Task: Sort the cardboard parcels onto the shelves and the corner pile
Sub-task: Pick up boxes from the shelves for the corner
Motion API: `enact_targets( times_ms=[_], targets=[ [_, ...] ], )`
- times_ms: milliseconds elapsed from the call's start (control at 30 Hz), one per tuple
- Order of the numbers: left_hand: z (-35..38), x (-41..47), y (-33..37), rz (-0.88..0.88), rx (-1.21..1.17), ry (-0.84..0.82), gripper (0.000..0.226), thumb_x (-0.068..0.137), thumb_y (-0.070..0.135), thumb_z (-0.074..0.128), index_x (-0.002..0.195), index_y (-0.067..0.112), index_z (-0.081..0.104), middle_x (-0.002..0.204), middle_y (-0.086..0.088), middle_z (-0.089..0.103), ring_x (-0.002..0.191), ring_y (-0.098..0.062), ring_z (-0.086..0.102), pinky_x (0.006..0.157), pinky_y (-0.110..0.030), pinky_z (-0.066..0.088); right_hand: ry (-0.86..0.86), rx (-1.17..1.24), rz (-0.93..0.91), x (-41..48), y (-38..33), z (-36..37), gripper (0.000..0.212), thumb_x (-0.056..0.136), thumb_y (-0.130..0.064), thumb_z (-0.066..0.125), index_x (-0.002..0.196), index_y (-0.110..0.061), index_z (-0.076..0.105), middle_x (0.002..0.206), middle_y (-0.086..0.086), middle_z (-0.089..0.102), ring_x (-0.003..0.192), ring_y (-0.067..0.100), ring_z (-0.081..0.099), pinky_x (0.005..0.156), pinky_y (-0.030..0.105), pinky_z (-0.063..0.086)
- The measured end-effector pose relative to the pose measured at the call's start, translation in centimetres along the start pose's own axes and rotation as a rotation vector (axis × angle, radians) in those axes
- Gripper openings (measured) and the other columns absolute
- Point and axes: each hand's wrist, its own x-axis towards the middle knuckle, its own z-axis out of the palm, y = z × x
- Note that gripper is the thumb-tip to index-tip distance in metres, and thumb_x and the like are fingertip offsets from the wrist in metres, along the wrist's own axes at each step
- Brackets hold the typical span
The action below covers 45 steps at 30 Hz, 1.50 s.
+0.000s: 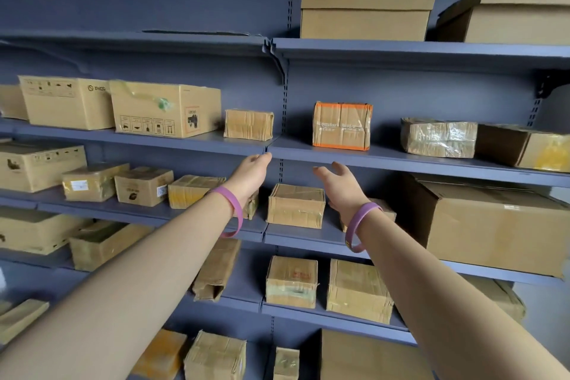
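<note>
The shelves (401, 160) are filling the whole frame, with parcels sitting on every level: big cartons at the right edge and upper right, mid-sized ones at the left, small taped ones through the centre. The orange parcel (341, 126) is standing alone on the middle shelf, just above the hands, with a small parcel (248, 124) sitting well apart to its left. The corner pile is not showing here.

With both hands carrying nothing, the step in hand is probably a reach for the orange parcel. The next move is calling for both hands to rise over the shelf lip and close on the parcel's two sides.

Both arms are stretching up toward the centre of the frame. The left hand (251, 168) is hovering at the front edge of the middle shelf, fingers loose and gripping nothing; whether its fingertips are touching that edge is hard to tell. The right hand (337, 183) is hanging just below the same edge, under the orange parcel, palm turning inward, thumb spread, fingers relaxed and empty.
</note>
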Motion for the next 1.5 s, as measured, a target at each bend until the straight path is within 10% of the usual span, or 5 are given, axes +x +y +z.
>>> enact_targets(
  times_ms=[567, 767, 1500],
  targets=[
    [-30.2, 6.6, -9.0, 0.026, 0.018, 0.019, 0.026, 0.105, 0.04, 0.039, 0.122, 0.023, 0.048, 0.1, 0.003, 0.052, 0.107, -0.019, 0.046, 0.097, -0.033, 0.036, -0.042, 0.014, -0.005, -1.9, -9.4, 31.8, 0.068, 0.098, -0.035, 0.055, 0.155, -0.016, 0.022, 0.151, 0.009, 0.039, 0.134, 0.027, 0.043, 0.107, 0.037, 0.037],
    [-38.7, 10.0, -12.5, -0.01, 0.03, 0.055, 0.05, 0.104, 0.045, 0.039, 0.147, 0.019, 0.041, 0.147, -0.005, 0.046, 0.136, -0.025, 0.042, 0.113, -0.041, 0.032, -0.103, 0.031, -0.011, -0.9, -11.1, 41.9, 0.07, 0.098, -0.035, 0.056, 0.155, -0.015, 0.02, 0.152, 0.01, 0.04, 0.134, 0.028, 0.045, 0.109, 0.038, 0.039],
    [-68.5, 32.5, -24.1, -0.048, 0.067, 0.277, 0.045, 0.105, 0.043, 0.039, 0.143, 0.019, 0.045, 0.129, -0.002, 0.058, 0.114, -0.018, 0.053, 0.1, -0.032, 0.036, -0.364, 0.114, -0.085, 16.7, -16.9, 79.6, 0.073, 0.097, -0.033, 0.057, 0.156, -0.013, 0.019, 0.155, 0.01, 0.035, 0.14, 0.029, 0.036, 0.111, 0.037, 0.032]
  ],
)
